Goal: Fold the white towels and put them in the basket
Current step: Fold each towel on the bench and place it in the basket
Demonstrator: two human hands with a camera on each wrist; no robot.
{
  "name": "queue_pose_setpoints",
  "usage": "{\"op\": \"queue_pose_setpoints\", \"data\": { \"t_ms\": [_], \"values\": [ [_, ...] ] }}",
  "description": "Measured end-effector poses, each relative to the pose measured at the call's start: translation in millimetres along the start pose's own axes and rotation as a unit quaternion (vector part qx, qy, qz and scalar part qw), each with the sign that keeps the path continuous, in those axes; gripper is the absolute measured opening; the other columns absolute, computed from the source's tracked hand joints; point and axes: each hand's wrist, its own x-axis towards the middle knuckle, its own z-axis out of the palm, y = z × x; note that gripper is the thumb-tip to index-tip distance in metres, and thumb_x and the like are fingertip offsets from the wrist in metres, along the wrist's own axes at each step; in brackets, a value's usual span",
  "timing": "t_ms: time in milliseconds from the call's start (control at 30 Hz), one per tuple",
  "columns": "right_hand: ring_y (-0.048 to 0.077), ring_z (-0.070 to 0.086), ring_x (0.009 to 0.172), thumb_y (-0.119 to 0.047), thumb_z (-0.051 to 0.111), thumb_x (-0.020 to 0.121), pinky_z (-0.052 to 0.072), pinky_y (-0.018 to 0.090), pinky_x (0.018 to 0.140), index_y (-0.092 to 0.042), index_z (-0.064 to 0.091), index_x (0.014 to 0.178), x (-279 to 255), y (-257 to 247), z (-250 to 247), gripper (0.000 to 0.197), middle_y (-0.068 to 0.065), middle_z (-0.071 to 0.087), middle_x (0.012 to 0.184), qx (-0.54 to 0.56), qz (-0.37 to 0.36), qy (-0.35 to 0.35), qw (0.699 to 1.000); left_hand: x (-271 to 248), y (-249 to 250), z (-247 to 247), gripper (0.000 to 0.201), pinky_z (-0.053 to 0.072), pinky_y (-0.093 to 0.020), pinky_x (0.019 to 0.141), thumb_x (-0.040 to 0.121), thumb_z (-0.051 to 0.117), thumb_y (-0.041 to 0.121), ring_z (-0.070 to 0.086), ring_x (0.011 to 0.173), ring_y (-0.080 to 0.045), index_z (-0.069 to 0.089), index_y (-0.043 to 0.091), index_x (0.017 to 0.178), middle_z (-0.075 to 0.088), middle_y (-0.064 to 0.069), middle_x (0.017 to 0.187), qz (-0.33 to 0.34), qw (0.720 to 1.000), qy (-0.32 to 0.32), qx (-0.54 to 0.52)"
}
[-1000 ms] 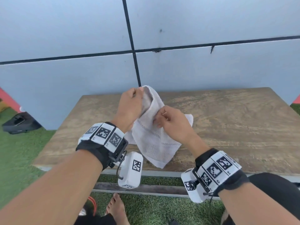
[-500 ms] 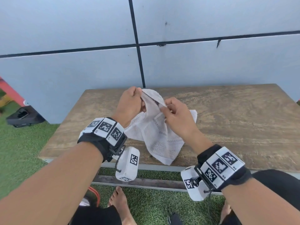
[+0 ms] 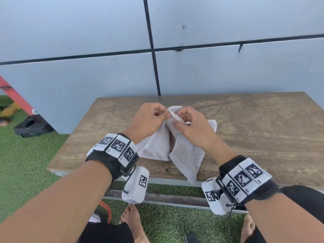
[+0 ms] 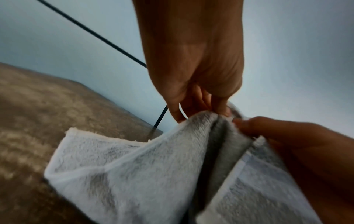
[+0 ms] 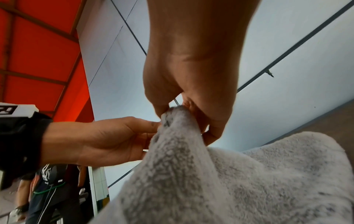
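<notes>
A small white towel hangs from both hands above the wooden table, its lower end draped over the table's near edge. My left hand pinches the towel's top edge between thumb and fingers. My right hand pinches the same edge right beside it. In the left wrist view the towel spreads below the left hand, with folds meeting at the pinch. The right wrist view has the towel bunched up to a point in the right hand. No basket is in view.
A pale blue panelled wall stands behind the table. Green artificial turf surrounds it, with a black case and a red frame at the left. My bare feet are under the table's near edge.
Both hands have come together at the towel's top edge; the right hand moved up from the towel's middle to pinch beside the left. The towel now hangs parted in two flaps.
</notes>
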Motion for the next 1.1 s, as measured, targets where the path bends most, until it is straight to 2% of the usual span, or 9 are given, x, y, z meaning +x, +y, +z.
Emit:
{"op": "queue_pose_setpoints", "data": {
  "t_ms": [133,333,400,500,600,733,900,1000,1100],
  "values": [
    [0.016,0.043,0.055,-0.019,0.062,0.082,0.037,0.032,0.054,-0.017,0.043,0.070,-1,9,-4,0.023,-0.003,0.048,0.064,-0.181,0.039,-0.034,0.982,8,3,-8,0.014,0.036,-0.010,0.052,0.098,0.062,0.024,0.049,0.054,0.001,0.065,0.014,0.090,0.063,0.006,0.073,0.013,0.995,0.098,0.022],
    [0.016,0.039,0.052,-0.021,0.063,0.084,0.033,0.030,0.054,-0.019,0.039,0.065,1,7,-18,0.030,-0.004,0.043,0.059,-0.225,0.060,-0.016,0.972,9,-3,-13,0.014,0.037,-0.022,0.060,0.102,0.051,0.023,0.052,0.071,-0.011,0.052,0.014,0.091,0.056,0.004,0.082,-0.047,0.973,0.226,0.026],
    [0.008,0.051,0.063,-0.028,0.068,0.088,0.035,0.022,0.054,-0.020,0.054,0.086,-1,3,-21,0.016,-0.008,0.056,0.076,-0.189,0.044,0.004,0.981,5,-8,-9,0.011,0.039,-0.028,0.072,0.097,0.052,0.016,0.053,0.091,-0.021,0.049,0.012,0.107,0.054,-0.005,0.101,-0.066,0.969,0.216,0.098],
    [0.003,0.060,0.079,-0.042,0.072,0.087,0.038,0.012,0.055,-0.021,0.057,0.105,-3,2,-19,0.031,-0.009,0.063,0.095,-0.110,0.045,0.030,0.993,-10,-7,4,0.068,0.034,-0.037,0.091,0.075,0.063,0.012,0.033,0.113,-0.021,0.034,0.030,0.135,0.032,-0.004,0.127,0.044,0.967,0.096,0.234],
    [0.010,0.061,0.096,-0.047,0.072,0.085,0.042,0.019,0.068,-0.020,0.058,0.107,-3,2,-17,0.037,-0.009,0.063,0.102,-0.087,0.046,0.053,0.994,-20,-1,16,0.057,0.028,-0.038,0.099,0.076,0.073,0.029,0.031,0.126,-0.014,0.052,0.039,0.128,0.042,0.008,0.134,0.178,0.948,-0.042,0.262],
    [-0.009,0.061,0.088,-0.034,0.082,0.080,0.044,0.008,0.065,-0.019,0.055,0.115,-5,-5,-21,0.046,-0.011,0.063,0.104,0.011,0.034,0.031,0.999,-12,-4,14,0.008,0.045,-0.036,0.090,0.089,0.069,0.027,0.058,0.095,-0.008,0.072,0.025,0.097,0.068,0.013,0.093,0.188,0.968,0.031,0.163],
    [0.010,0.060,0.070,-0.023,0.076,0.087,0.045,0.028,0.064,-0.022,0.066,0.088,1,8,-27,0.010,-0.005,0.068,0.080,-0.084,0.035,0.015,0.996,0,-1,-8,0.024,0.043,-0.028,0.063,0.098,0.051,0.021,0.056,0.066,-0.014,0.058,0.014,0.077,0.062,0.004,0.069,0.063,0.980,0.171,0.082],
    [0.009,0.041,0.052,-0.029,0.063,0.096,0.034,0.027,0.055,-0.021,0.059,0.070,1,10,-25,0.028,-0.008,0.051,0.058,-0.105,0.011,0.050,0.993,2,-7,-17,0.027,0.043,-0.035,0.068,0.099,0.042,0.024,0.055,0.073,-0.017,0.055,0.011,0.080,0.059,0.002,0.078,-0.006,0.974,0.186,0.131],
    [0.006,0.032,0.051,-0.030,0.057,0.100,0.028,0.025,0.055,-0.021,0.042,0.063,0,5,-19,0.040,-0.012,0.037,0.053,-0.089,-0.037,0.060,0.993,-14,-5,-13,0.016,0.047,-0.029,0.085,0.097,0.050,0.035,0.055,0.099,-0.013,0.054,0.021,0.105,0.056,0.005,0.107,0.075,0.982,0.122,0.120]
  ]
}}
